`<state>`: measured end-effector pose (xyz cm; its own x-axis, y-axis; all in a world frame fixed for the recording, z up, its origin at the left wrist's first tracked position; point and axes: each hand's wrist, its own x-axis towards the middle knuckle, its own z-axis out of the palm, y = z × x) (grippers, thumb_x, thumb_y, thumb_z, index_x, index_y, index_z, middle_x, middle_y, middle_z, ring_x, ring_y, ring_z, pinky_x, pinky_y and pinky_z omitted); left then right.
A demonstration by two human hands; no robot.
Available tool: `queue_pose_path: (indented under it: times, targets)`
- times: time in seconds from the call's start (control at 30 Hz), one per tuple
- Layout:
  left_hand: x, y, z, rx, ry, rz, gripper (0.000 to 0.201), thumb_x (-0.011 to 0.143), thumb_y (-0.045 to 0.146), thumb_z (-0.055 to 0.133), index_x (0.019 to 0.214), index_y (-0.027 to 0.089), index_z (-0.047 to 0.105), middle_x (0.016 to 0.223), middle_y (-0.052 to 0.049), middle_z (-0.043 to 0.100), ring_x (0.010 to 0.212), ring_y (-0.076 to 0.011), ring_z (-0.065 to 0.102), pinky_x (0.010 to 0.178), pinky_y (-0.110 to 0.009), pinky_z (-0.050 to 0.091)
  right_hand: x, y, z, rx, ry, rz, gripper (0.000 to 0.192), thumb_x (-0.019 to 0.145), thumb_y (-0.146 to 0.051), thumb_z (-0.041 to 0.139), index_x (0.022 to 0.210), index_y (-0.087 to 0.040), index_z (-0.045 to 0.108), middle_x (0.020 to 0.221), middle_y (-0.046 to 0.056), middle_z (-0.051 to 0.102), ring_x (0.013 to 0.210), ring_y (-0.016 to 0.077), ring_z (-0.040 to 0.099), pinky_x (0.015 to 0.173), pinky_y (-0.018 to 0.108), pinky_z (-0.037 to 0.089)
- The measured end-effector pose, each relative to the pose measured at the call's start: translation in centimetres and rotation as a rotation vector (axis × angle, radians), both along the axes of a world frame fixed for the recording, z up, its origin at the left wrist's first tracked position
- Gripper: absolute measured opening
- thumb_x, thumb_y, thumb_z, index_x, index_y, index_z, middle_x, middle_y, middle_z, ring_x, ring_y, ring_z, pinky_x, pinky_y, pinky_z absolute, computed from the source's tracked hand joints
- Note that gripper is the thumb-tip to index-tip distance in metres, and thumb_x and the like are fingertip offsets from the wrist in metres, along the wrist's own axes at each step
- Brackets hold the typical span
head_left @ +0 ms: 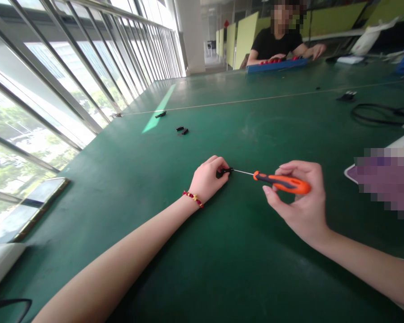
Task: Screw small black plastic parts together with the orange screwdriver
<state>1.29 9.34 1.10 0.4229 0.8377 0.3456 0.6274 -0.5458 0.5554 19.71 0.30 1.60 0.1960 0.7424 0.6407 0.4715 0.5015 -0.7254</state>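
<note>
My left hand (207,178) rests on the green table (222,251) and pinches a small black part (223,171) between thumb and fingers. My right hand (301,202) grips an orange-handled screwdriver (283,182) by its handle. Its thin metal shaft points left, and the tip meets the black part. A red bead bracelet (193,198) circles my left wrist.
Small black parts (182,130) and another black piece (160,115) lie farther back on the left. A phone (27,211) lies at the left edge by the window railing. A black cable (377,114) coils at the right. A person in black (278,42) sits across with a blue tray (278,65).
</note>
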Motion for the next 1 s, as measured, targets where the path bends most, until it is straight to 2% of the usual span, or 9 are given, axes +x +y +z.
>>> queue_pose_path:
  times: [0.13,0.27,0.43,0.5,0.57,0.7,0.8,0.9,1.0]
  targets:
    - [-0.01,-0.01,0.03,0.008,0.004,-0.002,0.005,0.076,0.016,0.056,0.079,0.018,0.059,0.084,-0.001,0.06,0.076,-0.0136,0.059,0.07,-0.026,0.049,0.0,-0.04,0.1,-0.086,-0.061,0.047,0.016,0.076,-0.022,0.066,0.087,-0.023,0.054,0.074,0.0,0.06,0.065,0.0133,0.062,0.058,0.025,0.053]
    - [0.0,-0.03,0.04,0.003,0.004,0.002,0.006,0.076,0.015,0.056,0.079,0.018,0.06,0.084,-0.001,0.06,0.076,-0.0137,0.059,0.07,-0.026,0.049,-0.03,-0.03,0.12,-0.001,-0.038,-0.001,0.035,0.07,-0.02,0.07,0.099,-0.024,0.051,0.081,0.001,0.057,0.071,0.015,0.061,0.063,0.028,0.054]
    - [0.0,0.01,-0.04,0.004,-0.001,0.001,0.006,0.076,0.015,0.056,0.079,0.019,0.06,0.084,-0.001,0.06,0.076,-0.0135,0.059,0.07,-0.026,0.049,0.1,0.0,0.07,-0.086,-0.087,-0.003,0.019,0.076,-0.024,0.066,0.091,-0.024,0.055,0.075,0.0,0.058,0.064,0.0131,0.06,0.057,0.025,0.051]
    - [-0.01,0.02,-0.07,-0.001,-0.009,0.0,0.006,0.076,0.015,0.056,0.079,0.018,0.06,0.084,-0.001,0.06,0.076,-0.0132,0.059,0.069,-0.025,0.049,0.13,0.05,0.12,-0.025,-0.056,-0.015,0.028,0.073,-0.022,0.069,0.096,-0.024,0.053,0.08,0.001,0.058,0.07,0.0141,0.061,0.061,0.027,0.053]
    - [-0.01,0.01,-0.06,-0.002,-0.011,-0.002,0.006,0.076,0.015,0.056,0.079,0.018,0.06,0.084,-0.001,0.06,0.076,-0.013,0.059,0.069,-0.025,0.049,0.13,0.09,0.2,-0.015,-0.048,0.015,0.035,0.07,-0.022,0.071,0.099,-0.024,0.052,0.075,-0.001,0.055,0.066,0.0141,0.059,0.059,0.027,0.053]
    - [0.02,-0.02,0.01,0.014,0.017,0.005,0.006,0.076,0.016,0.056,0.079,0.019,0.06,0.083,-0.001,0.06,0.076,-0.0137,0.059,0.069,-0.026,0.049,-0.01,0.13,0.35,-0.069,-0.061,0.008,0.023,0.074,-0.023,0.067,0.093,-0.024,0.053,0.071,-0.001,0.054,0.062,0.0134,0.058,0.056,0.027,0.05]
    - [0.02,-0.03,0.01,0.005,0.016,0.006,0.006,0.076,0.015,0.057,0.079,0.019,0.061,0.084,-0.001,0.06,0.077,-0.0138,0.06,0.069,-0.026,0.049,-0.04,0.18,0.34,0.002,-0.015,0.036,0.041,0.069,-0.02,0.07,0.104,-0.025,0.049,0.075,-0.002,0.052,0.066,0.0143,0.056,0.062,0.029,0.051]
    - [0.03,-0.04,-0.01,-0.007,0.002,0.004,0.007,0.076,0.015,0.057,0.08,0.019,0.061,0.084,-0.001,0.061,0.076,-0.0137,0.06,0.07,-0.026,0.049,0.16,0.15,0.16,-0.094,-0.084,0.058,0.024,0.073,-0.025,0.068,0.093,-0.024,0.055,0.069,-0.002,0.055,0.061,0.0138,0.054,0.057,0.028,0.047]
    - [0.06,-0.07,-0.03,-0.017,-0.012,0.011,0.005,0.076,0.017,0.057,0.079,0.019,0.061,0.084,-0.001,0.062,0.076,-0.0137,0.059,0.069,-0.026,0.049,0.49,0.19,-0.09,-0.167,-0.209,0.049,0.013,0.077,-0.028,0.064,0.088,-0.023,0.058,0.072,0.001,0.059,0.065,0.0155,0.057,0.063,0.031,0.048]
